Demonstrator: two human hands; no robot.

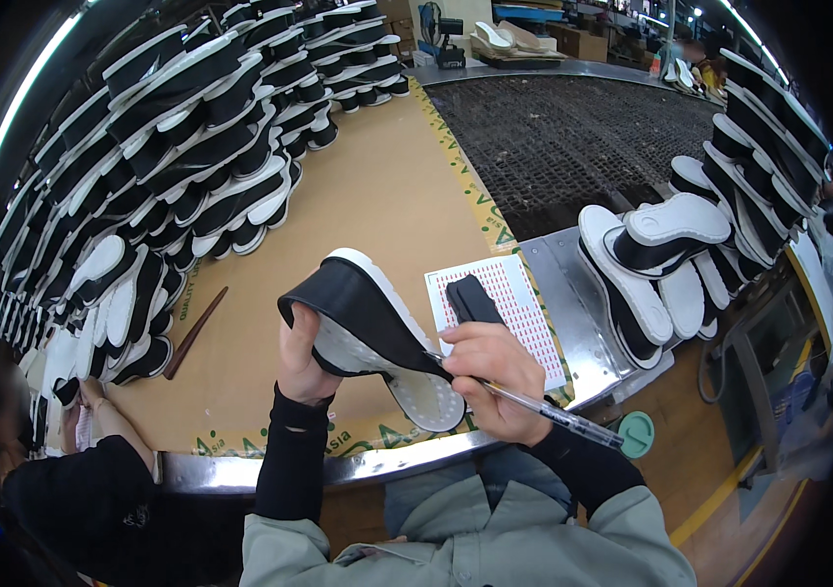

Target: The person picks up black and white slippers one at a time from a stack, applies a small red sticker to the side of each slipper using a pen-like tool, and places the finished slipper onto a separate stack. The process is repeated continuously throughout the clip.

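Note:
My left hand [305, 354] is closed around the heel end of a black-and-white wedge shoe sole [363, 311], its thumb inside the black side wall. The sole is tilted above the table, with its dotted white inner face partly showing. My right hand [503, 380] grips a slim pen [573, 421] with a clear barrel. The pen's tip meets the black side wall near the sole's middle, or lies very close to it. Beside the right hand, a white sheet with rows of red marks [537, 338] lies on the table, and a dark block-like object [472, 297] rests on it.
Tall stacks of soles [182, 127] line the table's left side. More soles [676, 235] are piled at right. A brown strip-like tool [196, 333] lies on the tan table cover [368, 186]. A dark mesh conveyor [583, 137] runs beyond. A co-worker's arm [123, 426] reaches in at left.

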